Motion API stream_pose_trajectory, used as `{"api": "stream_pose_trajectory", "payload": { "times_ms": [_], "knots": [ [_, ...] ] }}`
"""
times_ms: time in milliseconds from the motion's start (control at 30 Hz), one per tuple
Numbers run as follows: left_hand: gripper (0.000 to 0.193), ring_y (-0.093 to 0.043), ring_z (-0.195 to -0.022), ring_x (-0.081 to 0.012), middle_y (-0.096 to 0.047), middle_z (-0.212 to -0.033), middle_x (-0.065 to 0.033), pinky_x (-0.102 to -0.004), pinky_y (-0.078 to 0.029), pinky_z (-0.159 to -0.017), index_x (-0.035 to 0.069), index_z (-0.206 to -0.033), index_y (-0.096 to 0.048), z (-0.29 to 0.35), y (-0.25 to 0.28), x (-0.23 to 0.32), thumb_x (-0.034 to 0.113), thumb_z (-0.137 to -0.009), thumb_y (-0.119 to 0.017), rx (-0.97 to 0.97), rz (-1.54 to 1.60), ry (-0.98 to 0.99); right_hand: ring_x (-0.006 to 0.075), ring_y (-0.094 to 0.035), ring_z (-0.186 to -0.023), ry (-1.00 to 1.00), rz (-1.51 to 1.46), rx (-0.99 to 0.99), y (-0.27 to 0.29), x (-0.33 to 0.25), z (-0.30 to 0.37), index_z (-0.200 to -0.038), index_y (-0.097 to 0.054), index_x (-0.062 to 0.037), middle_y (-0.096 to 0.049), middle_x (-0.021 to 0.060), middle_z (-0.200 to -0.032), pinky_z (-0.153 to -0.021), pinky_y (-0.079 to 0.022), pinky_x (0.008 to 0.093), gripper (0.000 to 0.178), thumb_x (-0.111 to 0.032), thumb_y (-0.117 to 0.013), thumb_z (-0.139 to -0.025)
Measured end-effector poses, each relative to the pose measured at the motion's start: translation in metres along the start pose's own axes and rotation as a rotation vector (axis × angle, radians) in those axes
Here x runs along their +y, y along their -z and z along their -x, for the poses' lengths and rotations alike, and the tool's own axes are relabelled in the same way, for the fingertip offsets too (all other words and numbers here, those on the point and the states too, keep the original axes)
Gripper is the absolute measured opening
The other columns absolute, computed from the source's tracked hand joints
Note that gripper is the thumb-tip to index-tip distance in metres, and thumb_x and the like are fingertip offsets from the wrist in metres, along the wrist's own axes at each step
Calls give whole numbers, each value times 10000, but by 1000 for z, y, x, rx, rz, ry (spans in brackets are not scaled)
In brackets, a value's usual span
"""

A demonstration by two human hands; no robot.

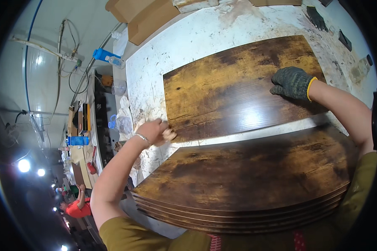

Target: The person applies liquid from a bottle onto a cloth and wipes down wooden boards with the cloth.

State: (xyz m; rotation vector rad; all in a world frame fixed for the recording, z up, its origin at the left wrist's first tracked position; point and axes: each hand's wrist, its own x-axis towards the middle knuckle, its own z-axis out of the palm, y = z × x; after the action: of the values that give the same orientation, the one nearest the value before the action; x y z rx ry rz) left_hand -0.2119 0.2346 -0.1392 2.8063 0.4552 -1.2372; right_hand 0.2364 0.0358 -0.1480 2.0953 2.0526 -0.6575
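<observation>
A single wood-grain board [238, 92] in mottled brown and yellow lies on the white table. At its near left corner my bare left hand [152, 131], a bracelet on its wrist, is closed round a small beige cloth [169, 134]; slight blur softens the cloth's outline. My right hand [293, 83], in a dark grey knit glove with a yellow cuff, rests on the board's right part with bent fingers, thumb apart, gripping nothing visible. Nearer to me is a stack of several similar boards [247, 175], its right end partly shaded beside my right arm.
Stains and scuffs mark the white table [188, 46]. An open cardboard box [148, 21] stands at the far left, a clear bottle [360, 69] at the right. Another dark glove [316, 18] lies far right. Leftward, a person in red [78, 207] is at another bench.
</observation>
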Motion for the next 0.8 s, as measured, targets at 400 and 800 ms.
{"api": "stream_pose_trajectory", "payload": {
  "times_ms": [400,800],
  "knots": [
    [375,-596,-1006,-288,-607,-1140,-113,-401,-467,-894,101,-1146,-601,2,8,-36,258,-811,-665,-578,-199,121,369,-595,-949,21,-3,9,-1,2,-1,-945,-648,-31,-629,202,-990,-839,-468,453,426,-433,-533,-864],
    [942,-406,-1261,-275,-369,-1386,-210,-389,-390,-1021,122,-1479,-111,-22,199,147,290,-791,-732,488,1181,-493,177,-633,-941,220,-1221,-153,60,-64,39,-1264,-469,-41,-615,123,-1120,-810,-550,323,605,-421,-658,-832]
  ]
}}
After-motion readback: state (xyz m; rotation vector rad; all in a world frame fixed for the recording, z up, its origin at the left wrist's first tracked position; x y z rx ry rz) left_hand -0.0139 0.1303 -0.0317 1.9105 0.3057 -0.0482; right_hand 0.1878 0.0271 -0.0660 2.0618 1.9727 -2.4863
